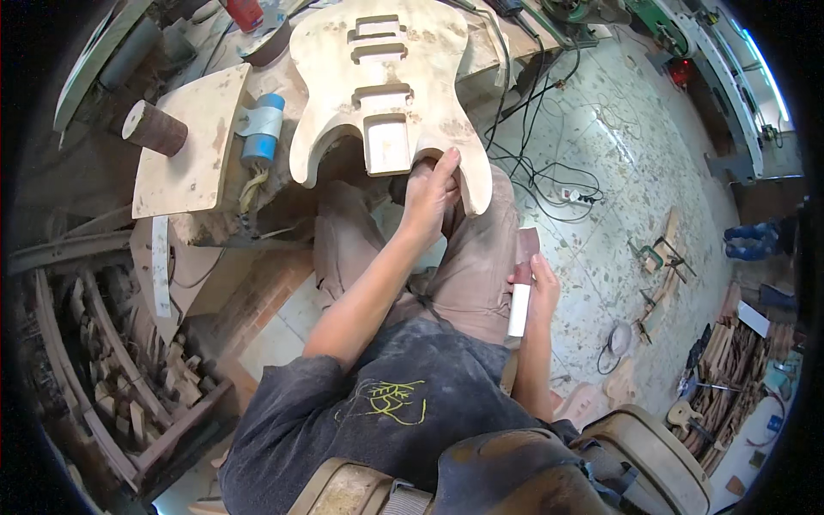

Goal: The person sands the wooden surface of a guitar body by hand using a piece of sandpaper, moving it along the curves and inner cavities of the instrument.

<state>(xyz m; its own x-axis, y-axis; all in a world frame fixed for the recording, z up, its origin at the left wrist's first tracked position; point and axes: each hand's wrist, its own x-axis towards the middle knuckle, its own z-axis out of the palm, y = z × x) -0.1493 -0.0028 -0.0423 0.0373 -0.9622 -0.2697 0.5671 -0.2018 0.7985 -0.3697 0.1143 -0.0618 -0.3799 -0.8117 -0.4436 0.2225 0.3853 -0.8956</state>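
A pale, unfinished electric guitar body (412, 77) with two routed pickup cavities and a neck pocket rests on the bench, its horns toward me. My left hand (432, 197) grips it at the cutaway on the right, thumb on the top face and the other fingers mostly hidden beneath. To the right, beside my knee and apart from the body, my right hand (541, 287) is closed round a white tube (518, 311) with a piece of brown sandpaper (527, 247) at its upper end.
A wooden board (193, 146) at left carries a sandpaper-covered cylinder (156, 129); a blue cylinder (261, 129) sits beside it. Black cables (536, 163) trail over the speckled floor (592, 275) to a white socket (573, 196). Clamps (652, 257) and wood scraps (184, 378) lie around.
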